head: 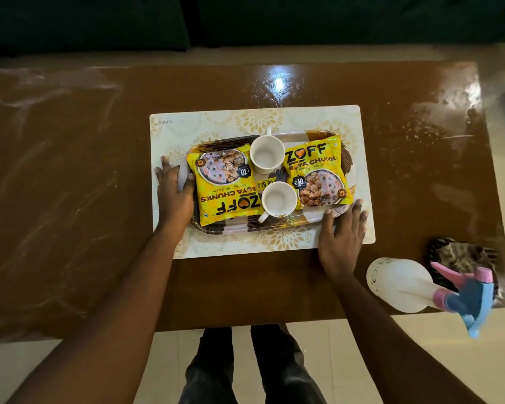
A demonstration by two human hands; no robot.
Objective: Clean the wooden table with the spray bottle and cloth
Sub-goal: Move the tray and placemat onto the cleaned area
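The brown wooden table point(70, 170) shines wet at its far right. A white spray bottle point(400, 284) with a pink and blue trigger head lies on its side at the front right corner. A dark patterned cloth point(461, 255) sits bunched just behind it. In the middle, a patterned tray point(292, 225) rests on a cream placemat point(216, 121). My left hand point(174, 196) grips the tray's left rim, thumb over the edge. My right hand point(341, 237) holds the tray's front right corner, thumb on the rim and fingers spread over the mat.
On the tray are two yellow snack packets point(225, 185) point(318, 170) and two white cups point(267, 154) point(279, 199). A dark sofa runs behind the table's far edge. My legs stand at the near edge on a pale tiled floor.
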